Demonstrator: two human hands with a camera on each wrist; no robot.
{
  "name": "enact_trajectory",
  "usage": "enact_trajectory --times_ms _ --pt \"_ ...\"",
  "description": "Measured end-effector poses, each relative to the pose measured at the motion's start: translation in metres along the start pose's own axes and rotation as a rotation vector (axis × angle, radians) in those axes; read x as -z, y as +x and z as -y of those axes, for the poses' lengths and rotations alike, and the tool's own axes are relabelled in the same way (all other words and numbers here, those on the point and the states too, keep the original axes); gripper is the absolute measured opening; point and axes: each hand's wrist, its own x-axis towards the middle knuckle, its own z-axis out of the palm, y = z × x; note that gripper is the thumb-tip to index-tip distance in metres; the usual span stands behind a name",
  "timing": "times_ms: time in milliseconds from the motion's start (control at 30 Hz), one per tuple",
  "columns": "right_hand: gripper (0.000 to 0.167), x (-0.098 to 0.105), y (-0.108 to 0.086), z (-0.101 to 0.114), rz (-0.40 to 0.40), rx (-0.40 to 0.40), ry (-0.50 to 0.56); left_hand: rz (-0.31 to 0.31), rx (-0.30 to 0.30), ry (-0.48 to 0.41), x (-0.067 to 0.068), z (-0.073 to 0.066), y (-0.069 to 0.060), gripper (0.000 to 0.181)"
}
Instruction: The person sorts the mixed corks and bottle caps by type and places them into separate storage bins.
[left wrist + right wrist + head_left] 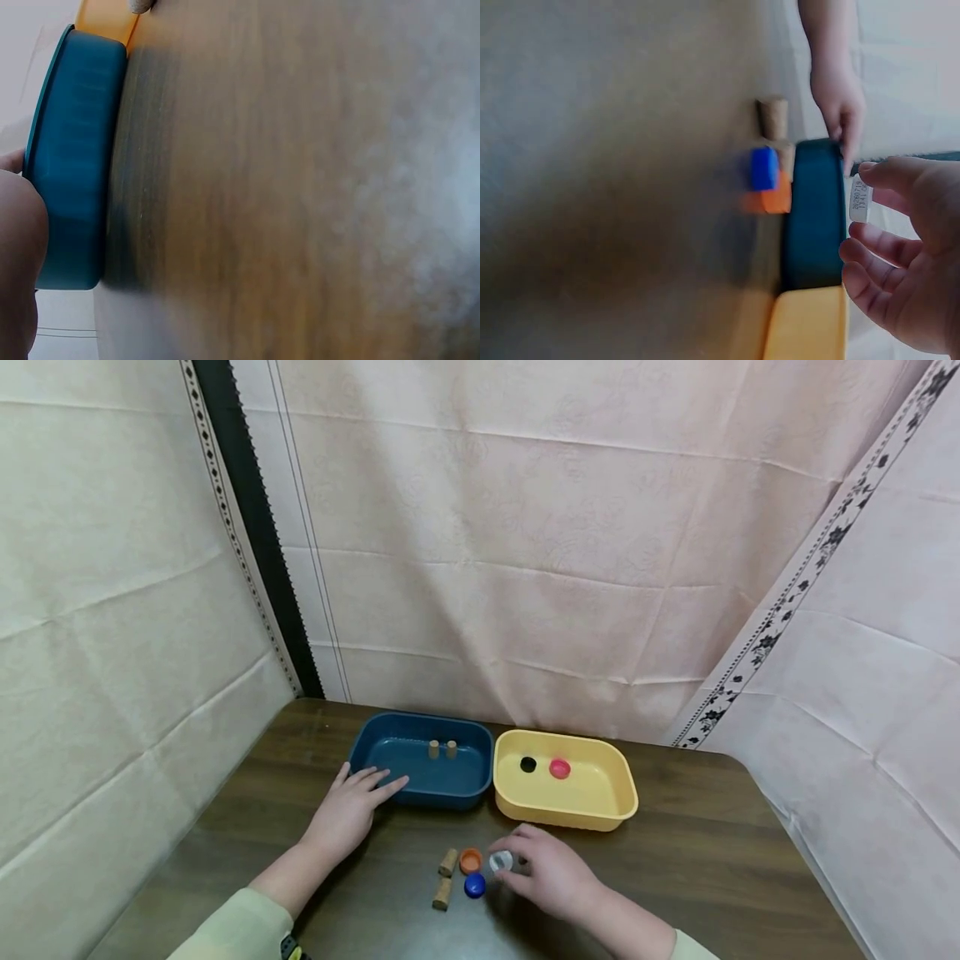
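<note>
My right hand (551, 874) pinches a white cap (501, 861) between thumb and fingers; in the right wrist view the white cap (860, 199) shows printed characters on its side. Just left of it on the table lie an orange cap (470, 861), a blue cap (475, 885) and two corks, one of them a cork (442, 894) nearest me. My left hand (347, 814) rests with spread fingers on the near left rim of the blue tray (442, 799), which holds two small corks. In the left wrist view the hand (19, 247) touches the tray's edge.
A yellow tray (570, 817) stands against the blue tray's right side, with a black cap (528, 764) and a red cap (559, 768) inside. Pale cloth (480, 568) hangs behind and on both sides of the wooden table (675, 860).
</note>
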Motion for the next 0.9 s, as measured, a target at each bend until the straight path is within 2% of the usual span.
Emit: enact_trajectory --times_ms 267,533,900 --pt "0.025 0.025 0.002 -0.009 -0.128 -0.079 0.022 0.009 0.014 -0.011 0.001 -0.003 -0.001 0.067" --pt "0.025 0.043 0.011 -0.036 -0.284 -0.111 -0.036 0.022 0.009 -0.008 0.002 -0.001 0.0 0.067" --pt "0.027 0.063 0.024 -0.074 -0.293 -0.181 -0.042 0.015 0.007 -0.001 0.0 -0.001 0.0 0.067"
